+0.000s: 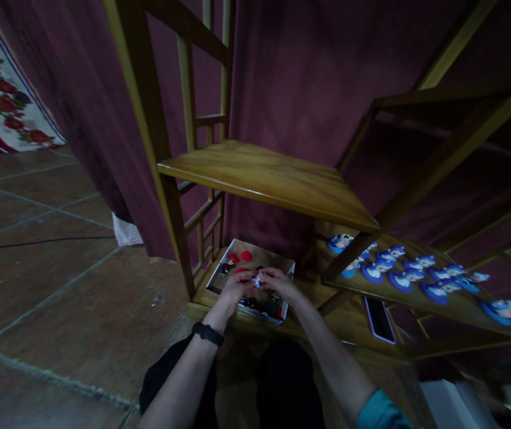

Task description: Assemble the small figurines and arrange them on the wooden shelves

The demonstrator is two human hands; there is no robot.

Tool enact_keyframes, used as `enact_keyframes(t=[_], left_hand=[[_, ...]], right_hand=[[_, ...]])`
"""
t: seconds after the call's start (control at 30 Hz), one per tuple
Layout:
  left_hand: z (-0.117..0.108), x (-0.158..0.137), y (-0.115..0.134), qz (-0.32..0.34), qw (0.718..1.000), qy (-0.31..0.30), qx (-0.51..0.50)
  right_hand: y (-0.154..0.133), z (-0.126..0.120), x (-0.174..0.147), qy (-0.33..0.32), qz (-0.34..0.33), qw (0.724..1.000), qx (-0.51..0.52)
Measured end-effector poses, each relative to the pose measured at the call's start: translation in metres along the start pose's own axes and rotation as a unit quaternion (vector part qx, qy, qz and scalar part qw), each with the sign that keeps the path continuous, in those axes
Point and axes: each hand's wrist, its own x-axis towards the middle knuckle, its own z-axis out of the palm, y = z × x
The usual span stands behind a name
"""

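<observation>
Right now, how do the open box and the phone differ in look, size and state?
The box looks larger than the phone.
The box has a white rim and brown inside; the phone shows a dark face with a pale edge.
The box holds red pieces, with the left hand and right hand over it; the phone lies apart from both.
Both are roughly rectangular and rest on low wooden boarding.

In front of you stands a wooden shelf with boards at different heights and a lattice on its left side. Behind it you see a dark purple curtain, spreading to the left. On your left lies a brown tiled floor with pale joints and a black cable. Far left shows a white, red-flowered cloth. Your light is dim.
</observation>
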Motion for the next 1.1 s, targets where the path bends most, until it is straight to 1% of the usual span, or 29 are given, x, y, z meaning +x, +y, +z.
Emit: enact_keyframes(t=[0.07, 0.13, 0.17, 0.2, 0.23, 0.3, 0.33, 0.4, 0.5, 0.67, 0.77, 0.9, 1.0, 1.07, 1.1], left_hand=[[0.0, 0.0, 0.003, 0.019, 1.0, 0.009, -0.013], [-0.001, 0.001, 0.007, 0.021, 0.999, 0.019, -0.035], [-0.003, 0.002, 0.009, 0.017, 0.998, 0.033, -0.053], [-0.005, 0.003, 0.011, 0.013, 0.996, 0.053, -0.077], [-0.008, 0.005, 0.013, 0.009, 0.992, 0.075, -0.104], [-0.016, 0.008, 0.018, 0.003, 0.98, 0.121, -0.159], [-0.02, 0.01, 0.021, 0.003, 0.974, 0.139, -0.179], [-0.027, 0.013, 0.025, 0.006, 0.967, 0.162, -0.198], [-0.035, 0.015, 0.03, 0.012, 0.964, 0.171, -0.203], [-0.041, 0.014, 0.036, 0.033, 0.96, 0.177, -0.214], [-0.045, 0.013, 0.039, 0.044, 0.956, 0.19, -0.219], [-0.047, 0.012, 0.043, 0.039, 0.954, 0.193, -0.225], [-0.048, 0.013, 0.043, 0.037, 0.955, 0.187, -0.229], [-0.048, 0.014, 0.042, 0.036, 0.956, 0.187, -0.222], [-0.049, 0.014, 0.041, 0.035, 0.957, 0.188, -0.218]], right_hand=[[-0.002, 0.001, 0.0, -0.013, -0.008, 0.999, 0.04], [-0.002, 0.0, 0.004, -0.015, -0.024, 0.999, 0.039], [-0.001, -0.002, 0.006, 0.004, -0.033, 0.999, 0.002], [0.0, -0.005, 0.01, 0.037, -0.041, 0.997, -0.057], [0.001, -0.008, 0.014, 0.078, -0.046, 0.988, -0.126], [0.004, -0.017, 0.022, 0.153, -0.042, 0.954, -0.255], [0.006, -0.022, 0.025, 0.175, -0.038, 0.938, -0.297], [0.012, -0.029, 0.029, 0.187, -0.035, 0.922, -0.337], [0.02, -0.034, 0.033, 0.177, -0.028, 0.898, -0.402], [0.028, -0.024, 0.042, 0.133, -0.007, 0.862, -0.49], [0.03, -0.018, 0.046, 0.088, 0.003, 0.85, -0.519], [0.032, -0.018, 0.041, 0.032, 0.0, 0.84, -0.541], [0.032, -0.018, 0.036, 0.043, -0.005, 0.813, -0.58], [0.031, -0.014, 0.034, 0.059, -0.021, 0.792, -0.607], [0.03, -0.011, 0.034, 0.057, -0.034, 0.784, -0.617]])
